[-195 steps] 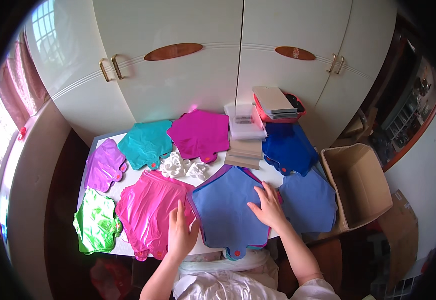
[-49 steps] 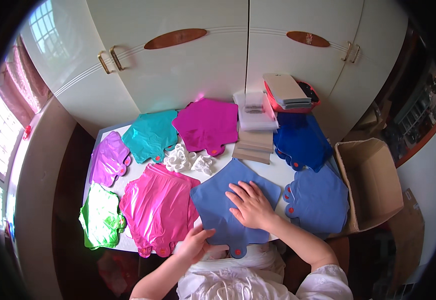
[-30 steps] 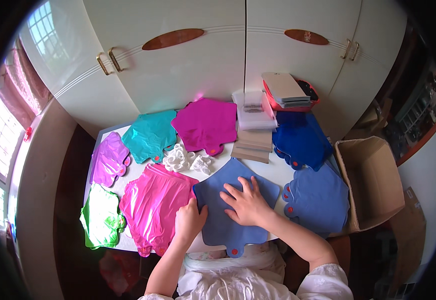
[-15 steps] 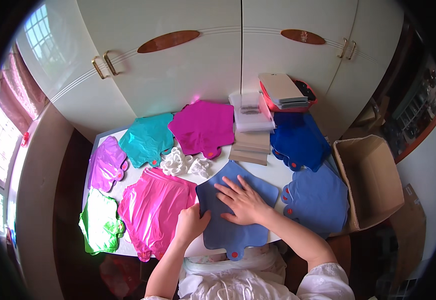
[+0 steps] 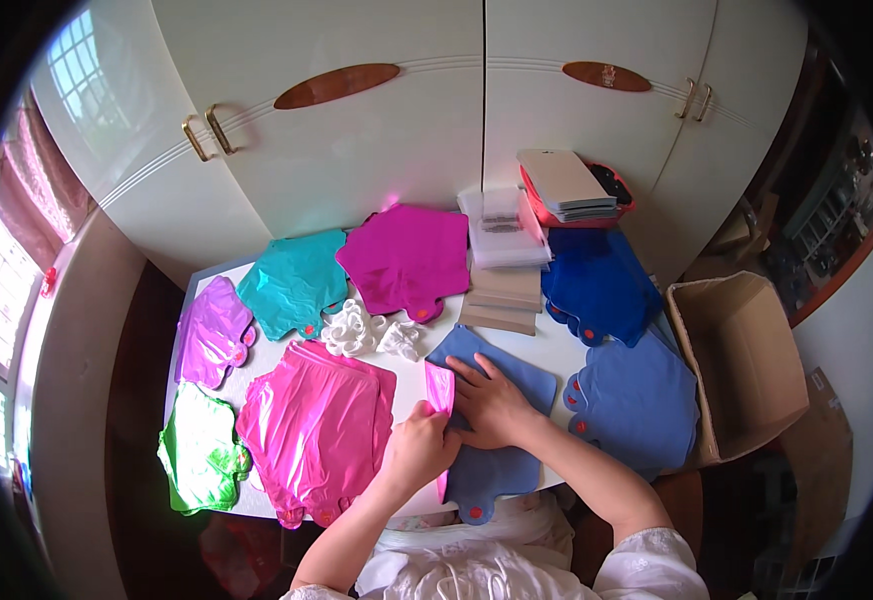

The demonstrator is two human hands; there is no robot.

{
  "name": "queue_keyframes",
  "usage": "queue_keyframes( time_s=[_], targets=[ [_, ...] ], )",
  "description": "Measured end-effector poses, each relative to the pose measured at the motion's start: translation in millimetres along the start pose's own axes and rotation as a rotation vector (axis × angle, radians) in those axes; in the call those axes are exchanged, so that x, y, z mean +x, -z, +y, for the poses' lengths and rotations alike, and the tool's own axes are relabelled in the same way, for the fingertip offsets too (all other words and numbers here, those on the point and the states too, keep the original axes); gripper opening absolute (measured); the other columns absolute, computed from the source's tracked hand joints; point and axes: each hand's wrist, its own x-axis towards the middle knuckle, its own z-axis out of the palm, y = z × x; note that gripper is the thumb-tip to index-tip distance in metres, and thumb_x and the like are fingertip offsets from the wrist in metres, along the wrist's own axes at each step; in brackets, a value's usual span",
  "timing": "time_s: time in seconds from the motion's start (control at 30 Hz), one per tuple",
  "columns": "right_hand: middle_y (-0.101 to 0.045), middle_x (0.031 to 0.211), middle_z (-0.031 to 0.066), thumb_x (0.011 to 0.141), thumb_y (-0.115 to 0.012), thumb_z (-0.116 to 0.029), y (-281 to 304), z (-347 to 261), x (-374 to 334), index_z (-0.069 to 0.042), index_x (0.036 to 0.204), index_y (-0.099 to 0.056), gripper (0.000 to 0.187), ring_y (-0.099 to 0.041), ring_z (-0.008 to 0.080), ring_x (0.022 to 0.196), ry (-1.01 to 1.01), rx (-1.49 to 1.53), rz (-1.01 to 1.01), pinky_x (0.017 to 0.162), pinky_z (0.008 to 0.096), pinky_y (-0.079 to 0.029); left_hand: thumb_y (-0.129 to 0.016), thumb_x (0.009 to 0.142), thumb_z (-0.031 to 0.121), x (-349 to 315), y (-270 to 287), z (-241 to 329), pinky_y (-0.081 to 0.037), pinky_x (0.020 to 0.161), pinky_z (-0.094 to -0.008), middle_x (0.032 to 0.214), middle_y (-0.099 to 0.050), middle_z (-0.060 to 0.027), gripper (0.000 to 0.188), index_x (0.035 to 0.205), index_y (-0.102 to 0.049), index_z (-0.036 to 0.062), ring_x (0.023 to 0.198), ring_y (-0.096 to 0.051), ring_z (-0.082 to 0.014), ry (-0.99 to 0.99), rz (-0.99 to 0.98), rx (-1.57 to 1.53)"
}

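In front of me on the table lies a blue many-sided fabric-like sheet (image 5: 502,466) with a rounded tab and a red dot at its near end. Its left edge is turned over, showing a shiny pink strip (image 5: 440,388) on top. My left hand (image 5: 422,445) is closed on that turned edge. Fingers spread, my right hand (image 5: 494,405) presses flat on the sheet's middle. Just left is a large shiny pink sheet (image 5: 322,430) with similar tabs. A lighter blue stack of sheets (image 5: 642,400) lies to the right.
Around lie green (image 5: 200,450), purple (image 5: 215,330), teal (image 5: 297,280), magenta (image 5: 402,255) and dark blue sheets (image 5: 602,285). White bands (image 5: 352,328), brown cards (image 5: 502,300) and clear sleeves (image 5: 502,225) sit farther back, before a red basket (image 5: 625,212). A cardboard box (image 5: 737,360) stands right.
My left hand has moved right, carrying the blue sheet's left edge inward so that pink now shows. My right hand stays nearly in place on the sheet.
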Motion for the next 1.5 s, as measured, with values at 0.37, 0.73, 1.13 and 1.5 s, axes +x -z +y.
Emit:
queue_keyframes(
  time_s=[0.37,0.73,1.13,1.5],
  targets=[
    [-0.04,0.142,0.0117,0.08,-0.055,-0.039,-2,-2,0,-0.011,0.135,-0.045,0.062,-0.026,0.0344,0.136,-0.102,-0.039,0.045,0.11,0.0538,-0.02,-0.056,0.076,0.014,4,-17,0,-0.053,0.061,-0.0489,0.093,-0.052,-0.0253,0.018,0.081,-0.059,-0.003,0.061,-0.06,-0.0419,-0.057,0.022,-0.081],
    [-0.043,0.139,0.0096,0.082,-0.054,-0.032,-5,2,-1,-0.015,0.127,-0.053,0.048,-0.031,0.0312,0.134,-0.113,0.008,0.069,0.108,0.0542,-0.023,-0.058,0.071,0.011,2,-12,4,-0.05,0.079,-0.0434,0.104,-0.057,-0.0216,0.015,0.077,-0.06,-0.0029,0.094,-0.057,-0.0368,-0.166,0.112,0.016],
    [-0.057,0.108,0.018,0.082,-0.058,-0.019,-9,11,-1,0.006,0.078,-0.06,0.025,-0.052,0.0337,0.106,-0.167,0.404,0.385,0.095,0.0393,-0.039,-0.062,0.072,0.015,1,-23,5,-0.049,0.08,-0.0402,0.106,-0.059,-0.0187,0.017,0.074,-0.061,-0.0019,0.091,-0.057,-0.0335,-0.187,0.068,0.137],
    [-0.051,0.095,0.0146,0.075,-0.06,-0.011,-16,9,-2,0.005,0.076,-0.058,0.016,-0.049,0.0302,0.096,-0.165,0.237,0.407,0.087,0.0393,-0.041,-0.068,0.078,0.04,27,33,-39,-0.037,0.102,-0.0445,0.137,-0.046,-0.0092,0.063,0.132,-0.049,0.0117,0.129,-0.039,-0.031,-0.4,-0.248,0.302]
  ],
)
